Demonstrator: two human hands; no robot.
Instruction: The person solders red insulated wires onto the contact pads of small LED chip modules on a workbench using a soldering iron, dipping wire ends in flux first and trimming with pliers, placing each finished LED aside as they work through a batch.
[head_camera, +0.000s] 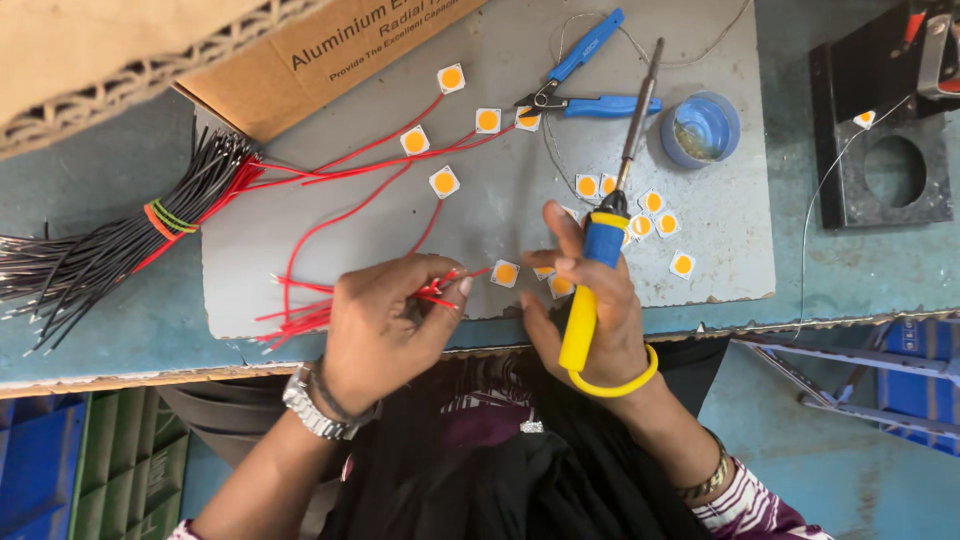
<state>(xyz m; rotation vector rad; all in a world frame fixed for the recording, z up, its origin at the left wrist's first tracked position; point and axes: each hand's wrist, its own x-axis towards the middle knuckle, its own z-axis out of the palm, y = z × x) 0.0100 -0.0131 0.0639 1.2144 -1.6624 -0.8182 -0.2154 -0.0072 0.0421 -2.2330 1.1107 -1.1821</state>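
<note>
Left hand (385, 325) has its fingers (440, 290) pinched together on a few thin red wires (300, 305), gripping right near the stripped ends; the loose lengths fan out behind the knuckles toward the table edge. Those wires look light and floppy, so I'd say holding them close to the tip is the only way to keep the end steady; grab further back and they'd just droop.

Right hand (590, 320) is wrapped shut around the yellow-and-blue handle of a soldering iron (605, 215), thumb up along the blue part; the metal shaft points away from the fingers. Handle's the safe spot, the tip is likely hot.

Just past both sets of fingertips sits a small square LED chip (505, 273) on the grey board (480, 60); more chips scattered beyond. Further out: blue cutters (590, 80), a round blue pot (700, 128), a bundle of black wires (100, 250) off to the left.
</note>
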